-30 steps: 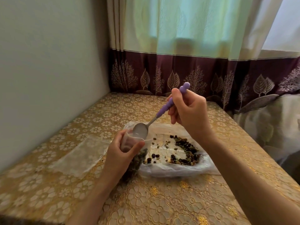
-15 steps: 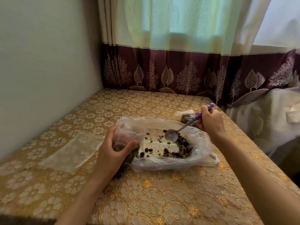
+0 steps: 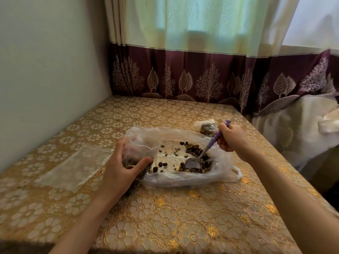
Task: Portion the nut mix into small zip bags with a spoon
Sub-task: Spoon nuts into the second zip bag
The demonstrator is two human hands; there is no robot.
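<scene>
My left hand [image 3: 120,168] grips a small clear zip bag [image 3: 142,149], held upright with its mouth open and some nut mix in its bottom. My right hand [image 3: 230,137] holds the purple handle of a spoon [image 3: 206,150]. The metal bowl of the spoon lies down in the nut mix [image 3: 195,161], which is spread inside a large clear plastic bag [image 3: 185,177] on the table. Loose dark and green pieces lie scattered over the big bag's floor.
An empty flat zip bag [image 3: 73,166] lies on the gold floral tablecloth [image 3: 165,217] to the left. A filled small bag [image 3: 208,128] sits behind my right hand. A wall stands at the left, curtains at the back, and the table's edge runs along the right.
My right hand carried the spoon from the small bag's mouth to the right and down, and the spoon's bowl now sits in the nut pile. My left hand kept holding the small bag.
</scene>
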